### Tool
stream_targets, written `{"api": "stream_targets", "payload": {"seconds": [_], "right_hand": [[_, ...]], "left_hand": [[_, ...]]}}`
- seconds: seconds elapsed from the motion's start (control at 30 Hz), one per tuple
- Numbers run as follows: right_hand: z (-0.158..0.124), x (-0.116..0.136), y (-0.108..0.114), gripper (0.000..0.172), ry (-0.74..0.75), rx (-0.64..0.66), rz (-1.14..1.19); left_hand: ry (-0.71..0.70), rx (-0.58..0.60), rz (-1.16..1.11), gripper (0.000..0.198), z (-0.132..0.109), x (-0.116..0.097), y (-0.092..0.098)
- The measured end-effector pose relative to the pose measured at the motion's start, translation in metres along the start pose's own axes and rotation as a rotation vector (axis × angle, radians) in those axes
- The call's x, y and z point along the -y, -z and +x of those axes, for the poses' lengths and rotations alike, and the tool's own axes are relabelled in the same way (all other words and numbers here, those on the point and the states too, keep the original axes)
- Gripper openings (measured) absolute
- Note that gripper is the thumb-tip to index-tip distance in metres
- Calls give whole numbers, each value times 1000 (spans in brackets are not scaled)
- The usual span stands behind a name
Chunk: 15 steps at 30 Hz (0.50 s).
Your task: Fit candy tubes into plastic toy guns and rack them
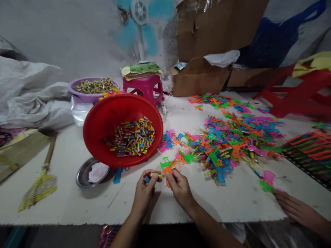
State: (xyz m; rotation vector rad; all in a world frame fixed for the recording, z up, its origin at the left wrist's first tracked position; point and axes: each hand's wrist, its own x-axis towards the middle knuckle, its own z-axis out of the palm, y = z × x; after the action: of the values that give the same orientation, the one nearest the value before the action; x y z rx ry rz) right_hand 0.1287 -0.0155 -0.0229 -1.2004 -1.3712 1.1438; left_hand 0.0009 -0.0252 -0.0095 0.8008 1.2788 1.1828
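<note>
My left hand (146,188) is closed in a pinch on a small wrapped candy stick (154,175) with red, blue and yellow on it. My right hand (179,186) is closed on an orange plastic toy piece (169,169), right beside the candy. Both hands hover just over the white table (77,203), in front of a tilted red bowl (103,113) that holds several wrapped candy sticks (131,137). A green plastic piece (164,162) lies just beyond my fingers.
A heap of colourful plastic toy pieces (227,141) spreads right of centre. A purple bowl of candies (90,88), pink stool (146,88), metal dish (88,174), small broom (38,187) and cardboard boxes (201,79) stand around. Another person's hand (294,206) rests at the right edge.
</note>
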Motion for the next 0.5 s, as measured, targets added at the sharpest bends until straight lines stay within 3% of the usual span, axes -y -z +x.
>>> {"api": "stream_targets", "payload": {"seconds": [0.13,0.23,0.43,0.5], "right_hand": [[1,7,7,34,1,3,-31],[0,10,6,33,18,9,-46],[1,14,10,32,102,88,-179],[2,15,12,31,128,98,-220]], "left_hand": [[18,-48,35,38,0,-5,3],[16,38,168,40,-1,-6,3],[-334,189,559,23,-4,-11,3],[-387,212,646,23,-3,-13,3]]}}
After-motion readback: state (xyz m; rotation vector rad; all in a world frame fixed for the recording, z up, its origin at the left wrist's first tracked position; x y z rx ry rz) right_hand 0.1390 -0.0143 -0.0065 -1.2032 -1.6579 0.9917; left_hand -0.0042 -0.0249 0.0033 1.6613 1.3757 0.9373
